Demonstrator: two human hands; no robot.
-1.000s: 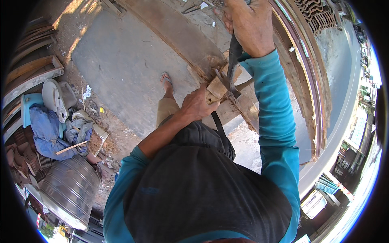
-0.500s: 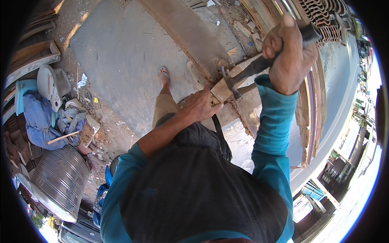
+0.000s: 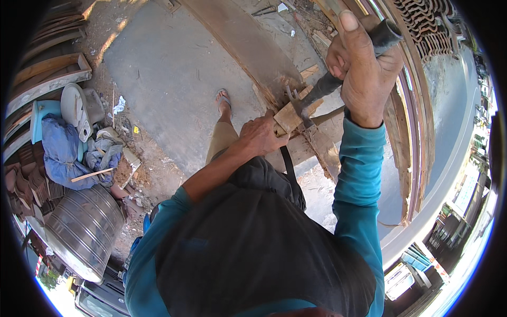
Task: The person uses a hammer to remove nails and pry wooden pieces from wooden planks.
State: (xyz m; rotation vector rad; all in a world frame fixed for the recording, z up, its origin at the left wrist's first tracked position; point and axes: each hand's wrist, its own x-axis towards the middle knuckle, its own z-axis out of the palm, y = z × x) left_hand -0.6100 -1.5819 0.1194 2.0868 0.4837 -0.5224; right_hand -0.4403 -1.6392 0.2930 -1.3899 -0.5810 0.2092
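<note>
My right hand [image 3: 364,68] is wrapped round the black handle of a claw hammer [image 3: 326,87]. The hammer's head rests against a small wooden block [image 3: 287,118]. My left hand [image 3: 260,134] grips the near end of that block, its fingers partly hidden beneath. A long brown plank [image 3: 237,39] runs from the far edge down to the block, and a rough-edged wooden piece [image 3: 323,150] lies just right of it. Whether a nail sits under the hammer head cannot be made out.
Stacked boards [image 3: 414,148] stand to the right beside curved roof tiles [image 3: 425,26]. On the left are a ribbed metal tank [image 3: 84,227], a blue tarp [image 3: 58,150] and a pale plastic basin [image 3: 76,105]. My sandalled foot [image 3: 223,99] rests on the grey floor sheet [image 3: 163,68].
My right hand has shifted slightly left and tilted the hammer's handle more upright, thumb extended along it. The left hand still grips the block. The whole view has turned a little.
</note>
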